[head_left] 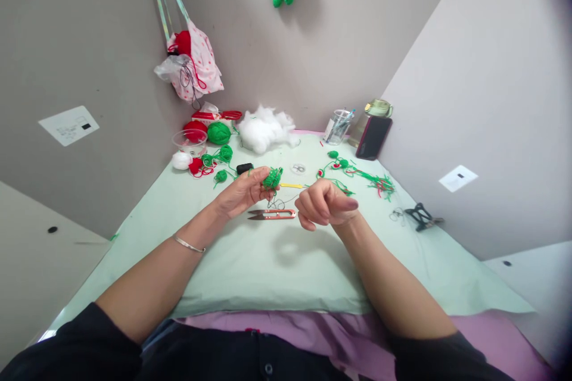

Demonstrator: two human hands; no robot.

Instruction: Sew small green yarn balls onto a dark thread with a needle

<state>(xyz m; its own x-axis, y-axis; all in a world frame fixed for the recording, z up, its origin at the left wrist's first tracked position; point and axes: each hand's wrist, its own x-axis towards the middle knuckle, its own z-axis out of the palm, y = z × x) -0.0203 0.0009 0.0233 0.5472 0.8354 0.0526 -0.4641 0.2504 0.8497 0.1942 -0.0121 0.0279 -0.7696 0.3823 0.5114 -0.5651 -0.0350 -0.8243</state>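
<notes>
Green crocheted piece [273,178] sits pinched between the thumb and fingers of the left hand [243,191], above the table [250,268]. At 4 o'clock from it, the right hand [325,202] is curled; I cannot tell whether its fingers close on anything. Dark thread [280,202] lies in loose loops near 5 o'clock, beside the snips [279,215] at 6 o'clock: a careless pull could probably knot those loops or snag them on the handles. A slack pinch might drop the piece.

Counted: 1 piece held, 2 hands, 1 pair of snips, 1 yellow strip [291,186] at 4 o'clock, 1 black spool [245,168] at 10 o'clock, 1 heap of white stuffing [263,131] at 12 o'clock and 1 phone [374,138] at 2 o'clock. Small green pieces [343,164] between 2 and 3 o'clock tangle with strands, so their number is uncertain.
</notes>
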